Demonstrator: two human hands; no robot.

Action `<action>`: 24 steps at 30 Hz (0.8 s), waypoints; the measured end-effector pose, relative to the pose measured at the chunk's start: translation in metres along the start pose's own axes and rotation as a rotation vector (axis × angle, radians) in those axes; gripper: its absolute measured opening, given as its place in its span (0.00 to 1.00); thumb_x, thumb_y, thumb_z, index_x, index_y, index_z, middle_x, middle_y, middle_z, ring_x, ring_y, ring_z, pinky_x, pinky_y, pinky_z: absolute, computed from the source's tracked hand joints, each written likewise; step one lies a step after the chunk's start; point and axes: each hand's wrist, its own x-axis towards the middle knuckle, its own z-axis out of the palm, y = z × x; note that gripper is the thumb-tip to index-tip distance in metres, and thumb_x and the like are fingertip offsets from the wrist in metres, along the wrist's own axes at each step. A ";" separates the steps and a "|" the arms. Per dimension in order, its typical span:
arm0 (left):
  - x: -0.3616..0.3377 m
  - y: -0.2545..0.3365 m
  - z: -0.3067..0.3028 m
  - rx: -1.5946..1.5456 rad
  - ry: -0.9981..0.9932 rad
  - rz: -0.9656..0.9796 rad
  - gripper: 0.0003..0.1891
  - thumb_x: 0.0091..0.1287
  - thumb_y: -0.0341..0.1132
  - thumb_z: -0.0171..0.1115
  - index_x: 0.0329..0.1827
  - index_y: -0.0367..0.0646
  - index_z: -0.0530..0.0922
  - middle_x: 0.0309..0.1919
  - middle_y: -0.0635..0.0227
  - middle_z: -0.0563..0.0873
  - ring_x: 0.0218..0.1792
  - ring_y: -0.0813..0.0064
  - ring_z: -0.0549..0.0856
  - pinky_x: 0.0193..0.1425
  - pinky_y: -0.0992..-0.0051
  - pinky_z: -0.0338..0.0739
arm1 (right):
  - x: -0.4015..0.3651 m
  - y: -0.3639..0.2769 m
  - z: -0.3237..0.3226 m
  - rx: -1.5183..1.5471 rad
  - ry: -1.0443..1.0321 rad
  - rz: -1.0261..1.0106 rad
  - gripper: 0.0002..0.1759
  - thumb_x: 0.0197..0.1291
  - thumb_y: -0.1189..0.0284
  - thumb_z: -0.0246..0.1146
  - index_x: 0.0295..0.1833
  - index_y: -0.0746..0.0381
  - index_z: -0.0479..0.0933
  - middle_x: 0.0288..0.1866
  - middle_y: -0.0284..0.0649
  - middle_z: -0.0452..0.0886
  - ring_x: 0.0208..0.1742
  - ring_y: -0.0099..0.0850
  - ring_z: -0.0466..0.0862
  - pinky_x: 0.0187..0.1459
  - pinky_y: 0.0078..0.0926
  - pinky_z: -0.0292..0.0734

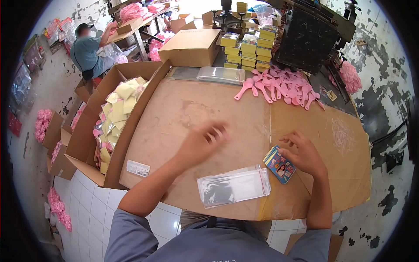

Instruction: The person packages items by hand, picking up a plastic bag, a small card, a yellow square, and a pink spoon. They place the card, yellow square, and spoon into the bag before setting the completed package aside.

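My left hand [203, 143] is over the middle of the cardboard-covered table, smeared by motion, its fingers loosely bent and apart with nothing seen in them. My right hand [302, 153] is at a small stack of blue printed cards [280, 167], thumb right at the stack's upper edge and the other fingers spread beyond it. Between my hands and nearer my body lies a pile of clear plastic bags [234, 187], flat on the table. Farther back sits a heap of pink plastic spoons [281, 86].
An open carton [114, 172] of bagged yellow cards and pink spoons stands at left. Behind are more clear bags [221, 75], a closed box [190, 45], stacked card bundles [248, 49] and a dark machine [304, 37]. A person [89, 52] sits at another table, far left.
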 end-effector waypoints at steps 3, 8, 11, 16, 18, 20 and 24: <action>-0.015 0.011 0.022 0.352 -0.277 0.190 0.18 0.65 0.45 0.77 0.52 0.44 0.87 0.39 0.68 0.86 0.40 0.72 0.86 0.45 0.71 0.80 | -0.009 0.013 -0.010 -0.012 -0.132 0.038 0.19 0.58 0.69 0.78 0.53 0.64 0.85 0.39 0.38 0.83 0.43 0.30 0.85 0.47 0.31 0.81; -0.019 0.003 0.036 0.413 -0.390 0.294 0.15 0.63 0.45 0.79 0.42 0.45 0.86 0.34 0.67 0.83 0.40 0.66 0.85 0.45 0.67 0.80 | -0.005 0.029 -0.008 0.329 -0.331 0.192 0.16 0.58 0.75 0.79 0.49 0.66 0.83 0.34 0.35 0.84 0.35 0.24 0.83 0.39 0.26 0.80; -0.018 -0.004 0.036 0.366 -0.435 0.253 0.14 0.64 0.42 0.78 0.45 0.45 0.86 0.34 0.68 0.84 0.39 0.67 0.85 0.44 0.67 0.80 | -0.004 0.037 -0.006 0.411 -0.338 0.216 0.13 0.61 0.76 0.77 0.47 0.67 0.83 0.31 0.33 0.84 0.32 0.20 0.81 0.36 0.23 0.79; -0.013 0.026 0.008 0.247 -0.274 0.137 0.15 0.66 0.39 0.77 0.52 0.43 0.87 0.38 0.69 0.88 0.37 0.73 0.86 0.44 0.71 0.80 | -0.002 0.033 -0.005 0.383 -0.293 0.180 0.12 0.62 0.75 0.76 0.47 0.67 0.84 0.31 0.32 0.84 0.33 0.19 0.80 0.36 0.22 0.77; -0.005 0.039 -0.028 0.310 -0.061 0.179 0.16 0.66 0.36 0.77 0.54 0.44 0.87 0.42 0.70 0.90 0.38 0.76 0.87 0.45 0.73 0.81 | -0.001 0.036 -0.004 0.360 -0.294 0.157 0.12 0.62 0.74 0.76 0.48 0.66 0.84 0.31 0.32 0.83 0.32 0.18 0.80 0.36 0.21 0.76; 0.013 0.053 -0.082 0.431 0.108 0.203 0.15 0.66 0.32 0.76 0.56 0.46 0.87 0.44 0.71 0.92 0.40 0.77 0.88 0.46 0.74 0.81 | -0.001 0.039 -0.003 0.348 -0.296 0.147 0.12 0.62 0.74 0.76 0.48 0.65 0.84 0.31 0.31 0.83 0.32 0.18 0.80 0.35 0.21 0.75; 0.080 0.020 -0.238 0.773 0.275 -0.016 0.16 0.72 0.40 0.69 0.57 0.41 0.86 0.45 0.63 0.92 0.42 0.75 0.88 0.49 0.71 0.83 | 0.001 0.038 0.001 0.346 -0.281 0.185 0.13 0.62 0.72 0.77 0.48 0.64 0.85 0.29 0.29 0.82 0.30 0.17 0.78 0.33 0.20 0.73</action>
